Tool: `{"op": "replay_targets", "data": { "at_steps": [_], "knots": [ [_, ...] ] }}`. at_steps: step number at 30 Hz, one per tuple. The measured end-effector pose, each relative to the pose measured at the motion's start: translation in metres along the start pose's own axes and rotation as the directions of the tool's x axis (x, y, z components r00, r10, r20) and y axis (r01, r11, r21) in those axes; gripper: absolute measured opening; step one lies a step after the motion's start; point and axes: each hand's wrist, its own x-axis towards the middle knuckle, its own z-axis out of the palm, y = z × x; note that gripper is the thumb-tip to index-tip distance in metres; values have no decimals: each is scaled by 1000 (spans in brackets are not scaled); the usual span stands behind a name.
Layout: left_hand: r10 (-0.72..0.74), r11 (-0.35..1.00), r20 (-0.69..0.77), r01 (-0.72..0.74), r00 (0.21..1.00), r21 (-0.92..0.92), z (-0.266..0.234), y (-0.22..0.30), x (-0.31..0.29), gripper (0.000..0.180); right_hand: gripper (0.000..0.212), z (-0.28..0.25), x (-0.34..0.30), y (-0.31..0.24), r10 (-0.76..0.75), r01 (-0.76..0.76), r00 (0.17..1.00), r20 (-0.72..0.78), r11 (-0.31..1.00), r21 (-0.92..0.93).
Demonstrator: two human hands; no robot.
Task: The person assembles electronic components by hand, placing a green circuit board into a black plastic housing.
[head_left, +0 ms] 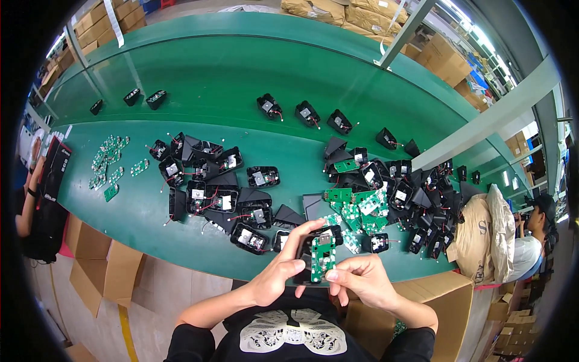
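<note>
Close to my body, my left hand (273, 276) is closed round a black plastic housing (305, 260), its thumb on the near side. A green circuit board (324, 258) lies over the housing, partly covering it. The thumb and fingers of my right hand (366, 281) pinch the board near its lower right corner. Whether the board sits inside the housing or only against it, I cannot tell. Just beyond my hands is a pile of loose green circuit boards (368, 208). More black housings (221, 199), several with red wires, are heaped to the left of it.
A dense heap of black housings (422, 199) covers the table's right side, beside a brown paper sack (476, 238). Small boards (110, 158) lie far left. Housings (307, 113) ride a green belt (211, 90) behind. Open cartons (449, 301) flank me. People sit at both ends.
</note>
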Motion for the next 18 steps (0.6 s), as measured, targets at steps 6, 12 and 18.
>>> {"op": "replay_targets", "data": {
  "at_steps": [6, 12, 18],
  "knots": [
    [116, 972, -76, -97, 990, 215, 6, -14, -6, 59, 22, 7, 3, 0, -6, 6, 998, -62, 1000, 12],
    [96, 954, -62, -74, 993, 292, 7, -10, -5, 55, 23, 4, 5, 0, 41, -40, 999, -32, 999, 24],
    [227, 879, -57, -179, 972, 441, 11, -9, -9, 48, 19, -3, 5, 4, 135, -135, 991, -3, 983, -127]
  ]
}}
